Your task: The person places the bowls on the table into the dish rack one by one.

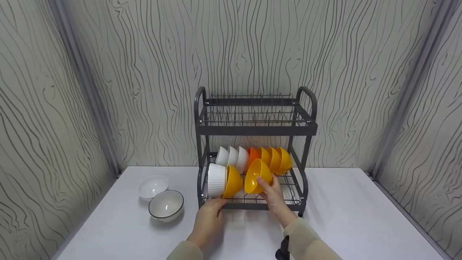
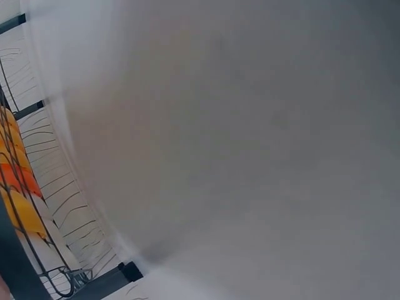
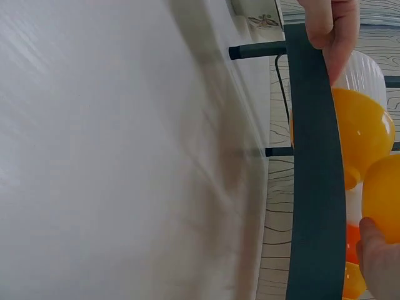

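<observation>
My right hand (image 1: pixel 276 200) holds a yellow bowl (image 1: pixel 253 173) above the front of the dish rack's lower shelf, thumb inside it and fingers behind. The bowl tilts with its opening to the left. My left hand (image 1: pixel 209 218) grips the front rail of the dark dish rack (image 1: pixel 252 206), its fingertips close under two bowls standing on edge: a white ribbed bowl (image 1: pixel 216 180) and another yellow bowl (image 1: pixel 234 181). In the right wrist view, the left fingers (image 3: pixel 337 53) reach over the rail beside the ribbed bowl (image 3: pixel 365 75).
Behind stands a row of white bowls (image 1: pixel 232 157), an orange bowl (image 1: pixel 252 156) and several yellow bowls (image 1: pixel 285 160). The upper wire shelf (image 1: pixel 256 117) overhangs them. Left of the rack, a white bowl (image 1: pixel 153 187) and a dark-rimmed bowl (image 1: pixel 166 204) sit on the white table (image 1: pixel 346 216).
</observation>
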Demonstrator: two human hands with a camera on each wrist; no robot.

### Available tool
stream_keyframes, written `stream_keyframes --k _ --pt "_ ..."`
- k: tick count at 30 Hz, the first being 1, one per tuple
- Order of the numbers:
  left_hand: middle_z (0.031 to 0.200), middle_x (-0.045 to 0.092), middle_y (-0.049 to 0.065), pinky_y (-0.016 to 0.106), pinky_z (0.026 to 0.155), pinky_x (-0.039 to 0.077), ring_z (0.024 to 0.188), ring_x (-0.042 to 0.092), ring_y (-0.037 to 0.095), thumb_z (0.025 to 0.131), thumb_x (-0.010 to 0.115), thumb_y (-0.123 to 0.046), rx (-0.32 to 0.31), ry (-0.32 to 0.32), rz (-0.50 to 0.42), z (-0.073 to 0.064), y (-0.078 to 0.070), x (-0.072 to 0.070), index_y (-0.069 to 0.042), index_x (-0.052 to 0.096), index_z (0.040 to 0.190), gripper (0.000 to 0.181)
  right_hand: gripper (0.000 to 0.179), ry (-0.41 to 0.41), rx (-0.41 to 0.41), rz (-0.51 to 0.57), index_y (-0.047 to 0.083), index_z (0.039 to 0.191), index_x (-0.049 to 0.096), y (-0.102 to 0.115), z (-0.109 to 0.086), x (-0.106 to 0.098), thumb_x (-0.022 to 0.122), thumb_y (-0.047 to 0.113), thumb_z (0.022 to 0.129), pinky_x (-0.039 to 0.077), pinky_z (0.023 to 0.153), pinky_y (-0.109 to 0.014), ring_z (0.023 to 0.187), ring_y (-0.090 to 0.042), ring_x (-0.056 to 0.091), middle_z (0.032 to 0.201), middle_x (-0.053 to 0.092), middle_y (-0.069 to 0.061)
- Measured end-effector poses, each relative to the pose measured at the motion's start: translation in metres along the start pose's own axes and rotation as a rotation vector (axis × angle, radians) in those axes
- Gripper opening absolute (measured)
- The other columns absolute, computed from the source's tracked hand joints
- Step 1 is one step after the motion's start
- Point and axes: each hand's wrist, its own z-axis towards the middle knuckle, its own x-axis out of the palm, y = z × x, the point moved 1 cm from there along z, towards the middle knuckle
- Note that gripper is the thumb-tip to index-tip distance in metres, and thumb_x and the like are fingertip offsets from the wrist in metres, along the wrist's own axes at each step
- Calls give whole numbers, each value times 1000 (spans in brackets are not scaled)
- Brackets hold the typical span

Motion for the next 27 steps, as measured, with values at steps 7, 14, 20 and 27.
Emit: stream_keyframes --k 7,14,20,27 --pt "107 69 -2 37 97 48 104 62 16 85 58 -4 -54 55 -27 2 -3 0 -15 69 108 27 78 -14 29 -102 9 143 19 -7 6 3 58 46 87 42 104 -43 119 -27 48 138 38 -15" --pt "109 69 0 37 98 47 104 62 18 82 58 0 -27 36 -36 1 -3 -1 -13 69 108 31 80 12 81 -191 9 141 20 -6 11 13 62 46 84 44 101 -41 114 -26 49 135 40 -14" --pt "112 68 -1 36 99 47 108 61 18 82 57 -1 -65 86 -49 3 -6 -1 -15 67 111 34 83 33 77 -205 9 140 23 -7 13 19 65 49 80 43 101 -43 116 -27 49 136 41 -15" --pt "110 68 -2 35 102 44 108 61 16 80 58 2 -86 68 -43 2 -8 -4 -16 68 109 36 91 39 73 -286 9 141 22 -12 17 26 66 56 76 45 98 -44 116 -28 48 137 41 -14"
